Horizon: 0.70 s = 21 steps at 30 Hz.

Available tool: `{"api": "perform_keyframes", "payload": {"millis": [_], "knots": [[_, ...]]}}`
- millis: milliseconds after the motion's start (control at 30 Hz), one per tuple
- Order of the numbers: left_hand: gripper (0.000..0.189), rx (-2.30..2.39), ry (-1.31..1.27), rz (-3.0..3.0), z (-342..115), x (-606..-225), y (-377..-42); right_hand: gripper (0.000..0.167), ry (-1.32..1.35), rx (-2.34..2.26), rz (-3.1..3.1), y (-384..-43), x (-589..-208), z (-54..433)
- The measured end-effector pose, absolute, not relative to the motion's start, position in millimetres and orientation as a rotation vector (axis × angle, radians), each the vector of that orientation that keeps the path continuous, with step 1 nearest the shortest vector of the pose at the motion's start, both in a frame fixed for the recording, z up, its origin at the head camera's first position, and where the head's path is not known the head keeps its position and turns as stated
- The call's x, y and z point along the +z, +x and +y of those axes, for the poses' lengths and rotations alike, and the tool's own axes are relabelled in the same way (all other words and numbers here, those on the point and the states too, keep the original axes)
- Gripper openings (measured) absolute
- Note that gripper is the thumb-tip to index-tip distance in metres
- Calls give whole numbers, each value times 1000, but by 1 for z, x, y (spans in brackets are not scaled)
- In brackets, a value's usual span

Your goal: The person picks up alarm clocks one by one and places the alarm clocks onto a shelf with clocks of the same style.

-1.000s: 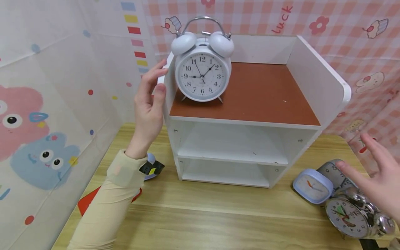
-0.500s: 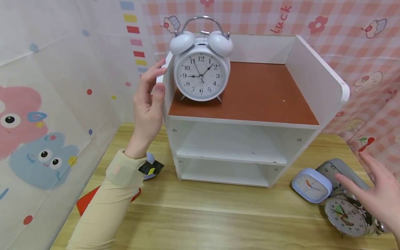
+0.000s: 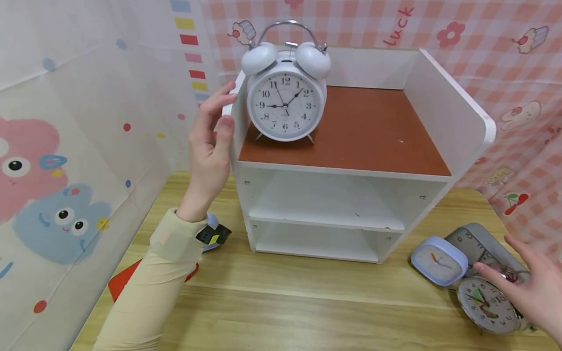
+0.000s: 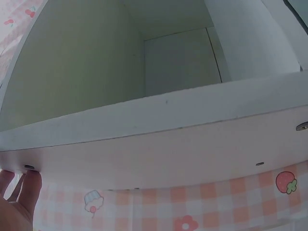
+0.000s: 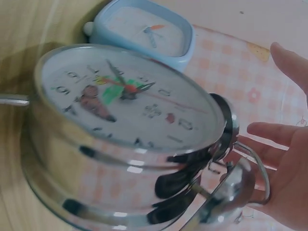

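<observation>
A white twin-bell alarm clock (image 3: 286, 105) stands on the brown top of a small white shelf unit (image 3: 342, 168), toward its left side. My left hand (image 3: 208, 151) rests against the unit's left side panel, its fingertips touching the outer face in the left wrist view. At the right, my right hand (image 3: 533, 287) reaches over a silver twin-bell alarm clock (image 5: 130, 106) with fingers spread. In the right wrist view those fingers lie behind the clock's wire handle (image 5: 262, 168), not closed on it; whether they touch it I cannot tell.
Beside the silver clock are a light blue square clock (image 3: 439, 261) and a grey clock (image 3: 471, 241). Left of the unit, partly behind my left arm, lie a black and yellow item (image 3: 214, 238) and a red item (image 3: 123, 280). Patterned cloth (image 3: 461, 29) hangs behind.
My right hand has moved down toward the silver clock, uncovering more of the grey clock behind it. The left hand keeps its place on the side panel.
</observation>
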State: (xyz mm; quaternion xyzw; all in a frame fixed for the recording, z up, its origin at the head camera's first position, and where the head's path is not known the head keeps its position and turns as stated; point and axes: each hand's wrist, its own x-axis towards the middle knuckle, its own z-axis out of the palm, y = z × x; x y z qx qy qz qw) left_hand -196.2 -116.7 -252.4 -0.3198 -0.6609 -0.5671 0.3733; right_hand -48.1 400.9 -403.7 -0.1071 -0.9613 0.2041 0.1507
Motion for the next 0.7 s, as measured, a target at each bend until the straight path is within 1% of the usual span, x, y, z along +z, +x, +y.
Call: {"api": "perform_keyframes", "payload": {"millis": [133,333,600,700], "knots": [[62,-1463,-826,-1692,-117,-252,-196,89,-365,602,-2753,-45,-408,401],[54,-1457,-841,-1702,-117,-252,-196,79,-338,646,-2696,-40,-420,403],[41,-1441,-828,-1710,-117,-252,-196,74,-423,717,-2732,-39,-433,416],[41,-1444,-817,-1711,-117,-252,-195,73,-432,782,-2690,-38,-435,420]]}}
